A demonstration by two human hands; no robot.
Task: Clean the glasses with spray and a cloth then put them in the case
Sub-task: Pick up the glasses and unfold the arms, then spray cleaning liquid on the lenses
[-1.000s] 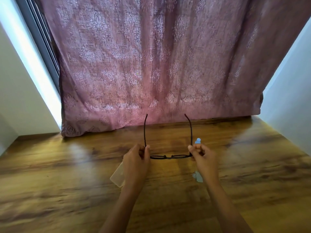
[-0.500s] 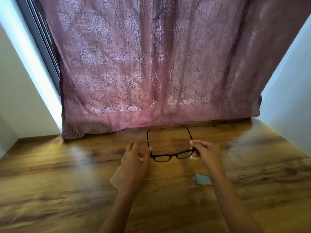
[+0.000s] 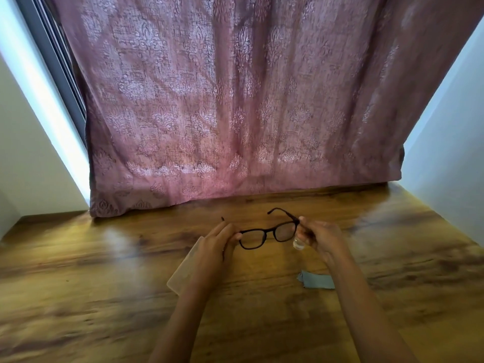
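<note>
Dark-framed glasses point(image 3: 267, 233) hang above the wooden table point(image 3: 104, 284), temples unfolded and pointing away from me. My left hand point(image 3: 217, 244) pinches the frame's left corner; my right hand point(image 3: 318, 238) pinches the right corner. A small clear spray bottle point(image 3: 298, 243) stands just under my right hand, mostly hidden by it. A translucent case point(image 3: 183, 273) lies on the table beneath my left wrist, partly covered. A small blue-grey cloth point(image 3: 315, 280) lies flat on the table beside my right forearm.
A mauve patterned curtain point(image 3: 235, 113) hangs along the table's far edge. White walls close in on the left point(image 3: 23, 166) and right point(image 3: 450, 153). A dark window frame point(image 3: 55, 61) runs behind the curtain's left side.
The glasses have come down from a level hold and tilted so the lenses face me. Both hands lowered with them, and the view has tipped slightly downward.
</note>
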